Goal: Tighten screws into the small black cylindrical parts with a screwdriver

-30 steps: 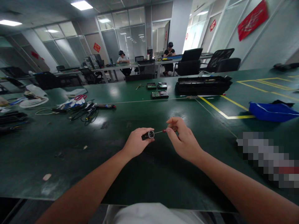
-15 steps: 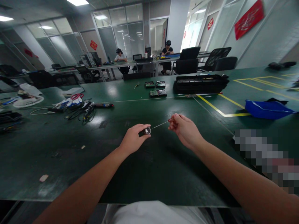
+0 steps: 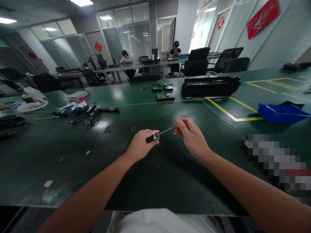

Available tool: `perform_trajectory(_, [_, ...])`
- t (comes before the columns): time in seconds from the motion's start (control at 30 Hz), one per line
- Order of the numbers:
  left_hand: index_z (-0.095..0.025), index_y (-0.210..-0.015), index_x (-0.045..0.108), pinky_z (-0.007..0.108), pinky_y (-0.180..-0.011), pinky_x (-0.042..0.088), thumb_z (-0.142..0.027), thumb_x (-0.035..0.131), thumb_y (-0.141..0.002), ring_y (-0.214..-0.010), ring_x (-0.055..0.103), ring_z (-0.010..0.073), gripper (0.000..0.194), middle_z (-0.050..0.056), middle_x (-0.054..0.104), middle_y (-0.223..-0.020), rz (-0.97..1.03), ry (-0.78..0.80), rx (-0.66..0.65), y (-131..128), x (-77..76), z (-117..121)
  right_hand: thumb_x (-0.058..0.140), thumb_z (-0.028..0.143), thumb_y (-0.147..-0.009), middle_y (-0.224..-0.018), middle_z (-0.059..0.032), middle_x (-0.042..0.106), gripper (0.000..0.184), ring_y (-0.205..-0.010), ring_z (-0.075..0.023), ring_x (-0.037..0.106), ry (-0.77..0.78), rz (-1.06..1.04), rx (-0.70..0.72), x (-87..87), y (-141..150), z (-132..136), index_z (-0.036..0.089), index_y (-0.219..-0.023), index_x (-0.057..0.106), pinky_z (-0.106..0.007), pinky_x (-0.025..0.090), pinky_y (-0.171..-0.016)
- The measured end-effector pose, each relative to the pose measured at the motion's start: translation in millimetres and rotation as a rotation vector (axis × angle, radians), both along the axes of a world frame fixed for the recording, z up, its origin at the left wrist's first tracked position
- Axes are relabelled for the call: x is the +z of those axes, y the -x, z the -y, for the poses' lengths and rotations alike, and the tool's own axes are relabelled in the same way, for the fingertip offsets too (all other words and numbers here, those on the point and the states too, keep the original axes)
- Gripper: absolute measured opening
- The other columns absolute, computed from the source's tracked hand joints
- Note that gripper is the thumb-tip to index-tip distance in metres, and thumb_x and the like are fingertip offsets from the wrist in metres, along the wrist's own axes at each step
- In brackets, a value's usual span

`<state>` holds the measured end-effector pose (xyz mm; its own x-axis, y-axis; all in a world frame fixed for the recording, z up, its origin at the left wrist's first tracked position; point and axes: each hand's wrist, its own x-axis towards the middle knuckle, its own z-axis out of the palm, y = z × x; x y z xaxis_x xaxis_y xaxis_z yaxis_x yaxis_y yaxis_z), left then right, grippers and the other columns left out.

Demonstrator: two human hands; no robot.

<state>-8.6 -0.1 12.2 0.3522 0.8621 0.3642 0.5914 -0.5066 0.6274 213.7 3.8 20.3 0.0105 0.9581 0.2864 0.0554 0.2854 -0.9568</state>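
My left hand [image 3: 141, 144] is closed round a small black cylinder with a silver round end [image 3: 156, 137], held just above the green table [image 3: 150, 181]. My right hand [image 3: 190, 136] pinches the handle of a thin screwdriver [image 3: 165, 131]. Its metal shaft slants down to the left, and the tip meets the silver end of the cylinder. Both hands hover over the middle of the table, close together.
A tangle of black cables, scissors and tools [image 3: 82, 111] lies far left. Circuit boards [image 3: 165, 96] and a long black case [image 3: 210, 85] sit at the back. A blue bag [image 3: 282, 113] lies right, beside yellow floor-style tape lines. Two people sit at distant desks.
My right hand first drew the screwdriver back and up, away from the cylinder. It has since come back down, and the tip is at the silver end again.
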Motion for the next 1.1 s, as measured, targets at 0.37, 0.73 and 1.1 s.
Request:
perform_trajectory(0.37, [-0.026,-0.123,0.070,0.043,-0.103,0.047,-0.019,0.079,-0.081,-0.112,0.065,0.0238,0.043,0.006,0.072,-0.119,0.007,-0.034,-0.009,0,-0.6,1,0.047,0.043,-0.100,-0.082,-0.0015,0.063,0.022,-0.076,-0.0180,0.062,-0.074,0.180,-0.025,7.9,-1,8,0.023,-0.098,0.055,-0.036,0.050,-0.075])
perform_trajectory(0.73, [-0.027,-0.124,0.069,0.044,-0.105,0.046,-0.020,0.079,-0.081,-0.114,0.064,0.0236,0.044,0.006,0.071,-0.120,0.000,-0.038,-0.007,1,-0.3,1,0.051,0.047,-0.098,-0.085,-0.0008,0.062,0.025,-0.075,-0.0164,0.061,-0.004,0.021,0.021,1.8,-1,2,0.022,-0.097,0.057,-0.036,0.052,-0.077])
perform_trajectory(1.1, [-0.029,-0.123,0.069,0.050,-0.111,0.041,-0.017,0.077,-0.082,-0.113,0.063,0.0242,0.044,0.005,0.071,-0.120,-0.054,-0.033,-0.024,0,3.3,3,0.059,0.052,-0.087,-0.077,0.0003,0.058,0.029,-0.065,-0.0149,0.056,0.215,-0.191,0.052,-6.5,0,-8,0.023,-0.087,0.055,-0.036,0.055,-0.069])
